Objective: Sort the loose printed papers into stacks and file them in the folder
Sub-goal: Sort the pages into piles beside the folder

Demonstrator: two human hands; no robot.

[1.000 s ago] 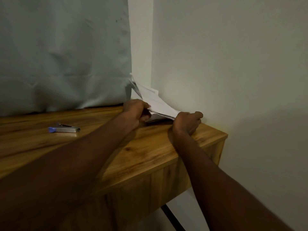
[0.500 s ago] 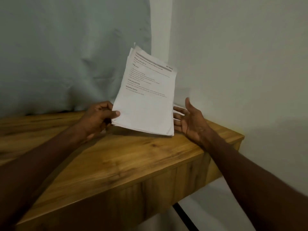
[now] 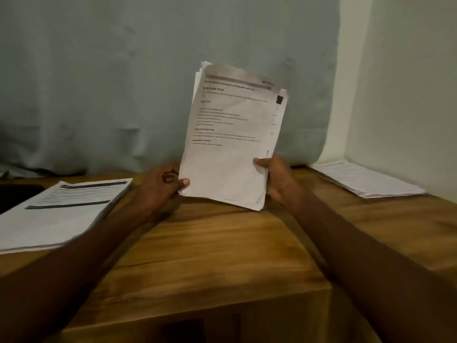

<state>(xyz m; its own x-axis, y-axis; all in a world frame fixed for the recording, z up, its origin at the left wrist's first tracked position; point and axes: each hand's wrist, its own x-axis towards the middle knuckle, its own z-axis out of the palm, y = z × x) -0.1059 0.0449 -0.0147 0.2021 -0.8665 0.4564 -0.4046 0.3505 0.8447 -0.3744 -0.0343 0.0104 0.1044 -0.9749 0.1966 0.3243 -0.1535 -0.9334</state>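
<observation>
I hold a stack of printed papers [image 3: 232, 142] nearly upright above the wooden table [image 3: 212, 253], printed side toward me, sheets slightly fanned at the top. My left hand [image 3: 162, 186] pinches its lower left corner with thumb on the front. My right hand [image 3: 277, 179] grips the lower right edge, thumb over the front sheet. A second stack of papers [image 3: 61, 211] lies flat on the table at the left. A third stack [image 3: 366, 179] lies flat at the back right by the wall. No folder is in view.
A pale curtain [image 3: 148, 82] hangs behind the table. A white wall [image 3: 408, 95] bounds the right side. A dark object [image 3: 14, 194] sits at the far left edge. The table's front edge runs below my forearms.
The paper stack came up off the table at the right corner and now stands upright. My right hand, open beside it half a second ago, has closed on its right edge. The view shifted left.
</observation>
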